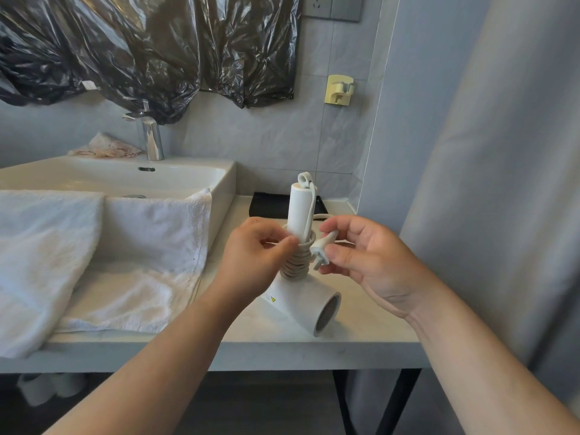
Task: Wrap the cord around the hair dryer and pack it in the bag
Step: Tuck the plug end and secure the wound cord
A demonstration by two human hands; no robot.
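Note:
A white hair dryer [306, 304] stands on the counter with its barrel down and its handle [299, 208] pointing up. Its cord [296, 262] is coiled in several turns round the lower part of the handle. My left hand [255, 249] pinches the cord at the top of the coil, against the handle. To the right of the handle, my right hand [365, 257] pinches the white plug [323, 249] at the cord's end. A flat black bag [270, 205] lies on the counter behind the dryer, partly hidden by it.
A white sink [224, 177] with a chrome tap [152, 138] stands to the left. White towels [125, 246] hang over its front and the counter edge. A grey curtain [486, 183] hangs on the right. Black plastic sheet [150, 48] covers the wall above. Wall hook [339, 89].

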